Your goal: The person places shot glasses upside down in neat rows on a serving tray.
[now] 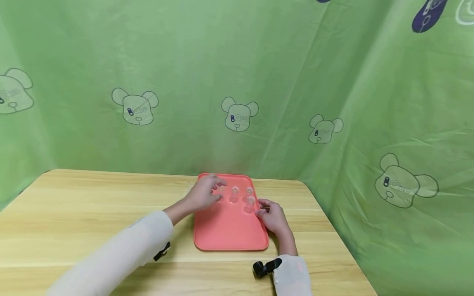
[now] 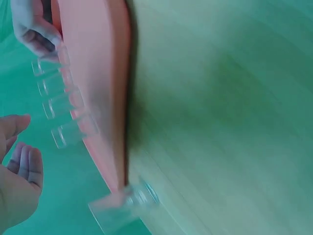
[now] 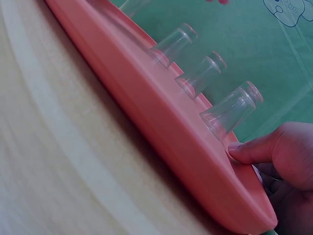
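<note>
A pink-red rectangular tray (image 1: pixel 231 230) lies on the table, bearing several small clear glasses (image 1: pixel 250 200) toward its far half. In the right wrist view, the nearest glass (image 3: pixel 230 113) stands with its narrower end up. My left hand (image 1: pixel 204 192) hovers above the tray's far left part, close to the glasses; its fingers are loosely bent with nothing between them. At the tray's right edge my right hand (image 1: pixel 273 214) grips the rim, the thumb (image 3: pixel 249 149) over the inner side and the other fingers curled outside.
Another clear glass (image 2: pixel 122 208) stands on the wooden table (image 1: pixel 111 197), off the tray's far left side. Green sheeting (image 1: pixel 185 82) printed with bear heads hangs behind the table and along its right. Black wrist cameras (image 1: pixel 264 269) are strapped at the sleeves.
</note>
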Tool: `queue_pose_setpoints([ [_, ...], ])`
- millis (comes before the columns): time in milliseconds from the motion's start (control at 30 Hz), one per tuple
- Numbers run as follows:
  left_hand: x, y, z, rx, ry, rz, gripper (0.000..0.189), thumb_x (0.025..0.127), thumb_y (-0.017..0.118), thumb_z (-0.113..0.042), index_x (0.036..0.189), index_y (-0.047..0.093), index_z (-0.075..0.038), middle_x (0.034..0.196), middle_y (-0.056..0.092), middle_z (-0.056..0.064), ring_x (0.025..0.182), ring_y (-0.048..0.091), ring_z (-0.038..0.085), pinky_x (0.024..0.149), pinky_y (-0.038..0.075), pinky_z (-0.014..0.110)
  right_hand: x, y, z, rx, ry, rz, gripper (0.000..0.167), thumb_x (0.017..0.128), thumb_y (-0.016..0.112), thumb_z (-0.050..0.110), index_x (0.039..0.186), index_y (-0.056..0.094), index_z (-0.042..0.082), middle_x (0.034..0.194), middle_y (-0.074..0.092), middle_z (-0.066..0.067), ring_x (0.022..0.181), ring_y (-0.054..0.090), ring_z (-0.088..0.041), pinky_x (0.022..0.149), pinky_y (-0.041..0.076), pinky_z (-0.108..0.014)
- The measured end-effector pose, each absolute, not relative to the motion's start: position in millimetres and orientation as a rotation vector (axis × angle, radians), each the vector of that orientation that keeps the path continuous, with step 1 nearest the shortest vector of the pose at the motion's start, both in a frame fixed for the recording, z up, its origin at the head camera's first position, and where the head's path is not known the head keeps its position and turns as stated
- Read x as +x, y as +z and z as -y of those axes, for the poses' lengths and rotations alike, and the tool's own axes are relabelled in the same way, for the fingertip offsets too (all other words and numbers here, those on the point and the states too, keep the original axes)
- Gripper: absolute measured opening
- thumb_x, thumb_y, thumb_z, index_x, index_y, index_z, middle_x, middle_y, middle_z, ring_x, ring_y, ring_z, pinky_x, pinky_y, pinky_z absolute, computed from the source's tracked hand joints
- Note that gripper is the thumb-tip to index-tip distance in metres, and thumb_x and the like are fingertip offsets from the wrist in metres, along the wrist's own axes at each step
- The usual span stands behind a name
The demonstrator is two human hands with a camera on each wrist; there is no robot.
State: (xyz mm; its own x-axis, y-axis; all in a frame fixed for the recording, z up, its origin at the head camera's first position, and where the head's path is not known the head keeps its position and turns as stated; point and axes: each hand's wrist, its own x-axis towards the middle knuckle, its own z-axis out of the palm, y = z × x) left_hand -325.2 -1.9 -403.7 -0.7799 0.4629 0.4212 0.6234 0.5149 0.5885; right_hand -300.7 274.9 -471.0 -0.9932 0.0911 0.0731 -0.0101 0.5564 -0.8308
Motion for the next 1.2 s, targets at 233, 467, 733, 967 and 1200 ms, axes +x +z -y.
queue_pose_setpoints([
  [233, -323.4, -401.5, 33.3, -0.904, -1.005, 2.583, 0.034, 0.084, 0.08, -0.002, 0.117, 0.073, -0.002, 0.114, 0.068, 0.012, 0.098, 0.065, 0.029, 0.084, 0.057, 0.039, -302.8, -472.9, -276.2, -0.074, 1.423, 2.68, 0.043, 0.094, 0.066, -0.003, 0.137, 0.061, -0.003, 0.11, 0.066, -0.016, 0.088, 0.058, -0.021, 0.073, 0.05, -0.027],
  [467, -324.7, -407.3, 61.5, -0.884, -0.953, 2.575, 0.036, 0.083, 0.08, -0.006, 0.118, 0.073, -0.001, 0.114, 0.068, 0.013, 0.097, 0.067, 0.033, 0.081, 0.058, 0.04, -301.9, -473.0, -275.7, -0.08, 1.436, 2.676, 0.044, 0.094, 0.066, -0.004, 0.138, 0.06, -0.003, 0.109, 0.065, -0.015, 0.087, 0.058, -0.021, 0.073, 0.049, -0.027],
  [733, -323.7, -413.3, 84.4, -0.787, -0.957, 2.608, 0.038, 0.084, 0.083, -0.015, 0.119, 0.072, -0.003, 0.116, 0.068, 0.012, 0.099, 0.067, 0.033, 0.083, 0.058, 0.044, -301.1, -471.7, -276.7, -0.083, 1.448, 2.678, 0.043, 0.095, 0.064, -0.004, 0.138, 0.06, -0.003, 0.111, 0.065, -0.016, 0.088, 0.057, -0.022, 0.072, 0.05, -0.026],
  [967, -324.3, -420.4, 98.8, -0.746, -0.961, 2.66, 0.044, 0.083, 0.084, -0.019, 0.12, 0.07, 0.0, 0.117, 0.067, 0.013, 0.099, 0.065, 0.033, 0.084, 0.057, 0.047, -301.9, -471.1, -277.1, -0.097, 1.455, 2.674, 0.044, 0.095, 0.066, -0.002, 0.138, 0.06, -0.002, 0.11, 0.065, -0.015, 0.089, 0.057, -0.022, 0.074, 0.05, -0.027],
  [1200, -328.5, -430.5, 107.0, -0.739, -1.021, 2.722, 0.049, 0.083, 0.085, -0.018, 0.124, 0.068, 0.001, 0.118, 0.066, 0.016, 0.1, 0.064, 0.033, 0.087, 0.057, 0.047, -301.3, -471.6, -275.9, -0.096, 1.453, 2.678, 0.043, 0.095, 0.065, -0.003, 0.138, 0.06, -0.002, 0.112, 0.066, -0.016, 0.09, 0.059, -0.022, 0.074, 0.051, -0.026],
])
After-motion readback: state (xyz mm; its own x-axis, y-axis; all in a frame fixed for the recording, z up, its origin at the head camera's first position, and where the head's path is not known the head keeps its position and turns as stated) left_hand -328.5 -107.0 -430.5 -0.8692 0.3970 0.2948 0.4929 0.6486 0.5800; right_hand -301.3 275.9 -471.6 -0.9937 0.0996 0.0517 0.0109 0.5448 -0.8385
